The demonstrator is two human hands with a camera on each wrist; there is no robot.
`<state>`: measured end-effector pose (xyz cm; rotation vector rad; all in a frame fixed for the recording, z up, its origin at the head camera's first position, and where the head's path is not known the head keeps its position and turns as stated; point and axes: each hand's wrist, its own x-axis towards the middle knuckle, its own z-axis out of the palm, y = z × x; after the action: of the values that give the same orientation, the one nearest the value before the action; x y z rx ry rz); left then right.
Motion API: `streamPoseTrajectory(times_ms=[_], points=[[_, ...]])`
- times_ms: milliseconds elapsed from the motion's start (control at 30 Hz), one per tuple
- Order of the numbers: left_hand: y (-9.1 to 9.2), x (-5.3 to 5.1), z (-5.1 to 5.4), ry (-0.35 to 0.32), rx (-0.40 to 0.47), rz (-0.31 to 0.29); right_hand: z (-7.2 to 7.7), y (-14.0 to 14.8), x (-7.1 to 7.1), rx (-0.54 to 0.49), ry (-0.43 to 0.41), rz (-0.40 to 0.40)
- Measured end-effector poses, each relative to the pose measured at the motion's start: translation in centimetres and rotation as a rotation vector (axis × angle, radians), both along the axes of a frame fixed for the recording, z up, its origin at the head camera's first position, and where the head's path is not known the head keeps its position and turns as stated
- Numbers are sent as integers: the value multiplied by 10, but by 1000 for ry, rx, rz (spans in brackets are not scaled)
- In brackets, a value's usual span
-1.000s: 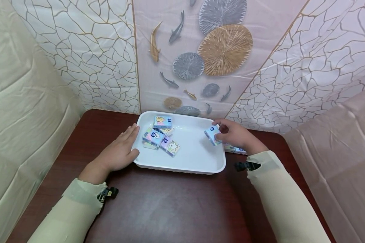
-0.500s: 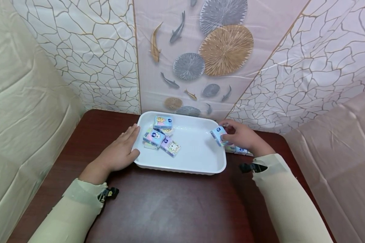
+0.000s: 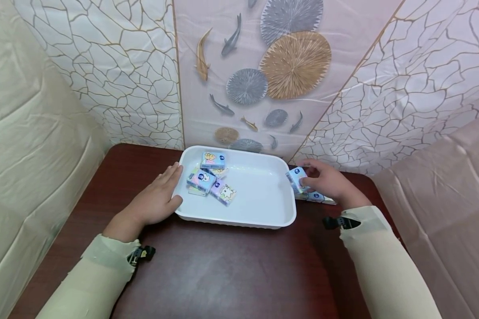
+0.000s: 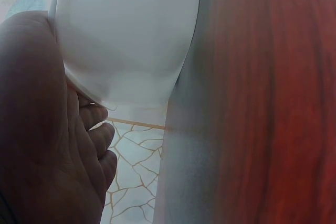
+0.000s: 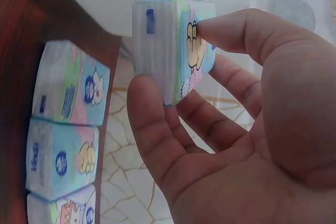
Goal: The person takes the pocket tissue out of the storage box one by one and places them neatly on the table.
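Between thumb and fingers my right hand (image 3: 323, 179) pinches a small blue tissue pack (image 3: 297, 179), held at the right rim of a white tray (image 3: 259, 195). The right wrist view shows the same pack (image 5: 157, 51) up close, its printed cartoon side under the thumb. My left hand (image 3: 155, 197) rests with straight fingers against the tray's left wall. Inside the tray's left half lies a loose pile of several tissue packs (image 3: 202, 179), some overlapping.
Outside the tray's right side, more tissue packs (image 5: 63, 156) stand in a row on the dark red-brown table (image 3: 223, 270); the right hand partly hides them in the head view. A patterned cloth (image 3: 135, 79) hangs behind the table.
My right hand has moved rightward with the tissue pack, from over the tray's right part to its right rim. The left hand and the piled packs have stayed put.
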<state>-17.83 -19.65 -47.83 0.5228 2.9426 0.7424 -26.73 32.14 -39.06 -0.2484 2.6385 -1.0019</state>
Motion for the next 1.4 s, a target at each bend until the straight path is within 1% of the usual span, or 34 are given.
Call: streamPoseTrajectory(times_ms=[300, 433, 500, 633, 700, 767, 867, 1000, 1233, 1400], points=[[0, 0, 1, -7, 7, 4, -2, 25, -1, 45, 0, -42], [0, 0, 0, -13, 4, 7, -4, 41, -1, 59, -3, -59], [0, -1, 0, -15, 2, 9, -6, 51, -2, 60, -19, -77], [-1, -1, 0, -16, 3, 9, -8, 71, -2, 109, -26, -106], [-1, -1, -1, -13, 4, 8, -10, 82, -1, 114, -31, -123], [-1, -1, -1, -11, 7, 5, -13, 92, 0, 108, -27, -139], [-1, -1, -1, -10, 11, 2, -21, 107, 2, 61, -37, -171], [-1, 0, -1, -10, 12, 2, -27, 124, 4, 40, -41, -203], [-1, 0, 0, -13, 13, 1, -29, 148, 8, 28, -74, -207], [0, 0, 1, -17, 12, 3, -33, 164, 10, 1, -107, -233]])
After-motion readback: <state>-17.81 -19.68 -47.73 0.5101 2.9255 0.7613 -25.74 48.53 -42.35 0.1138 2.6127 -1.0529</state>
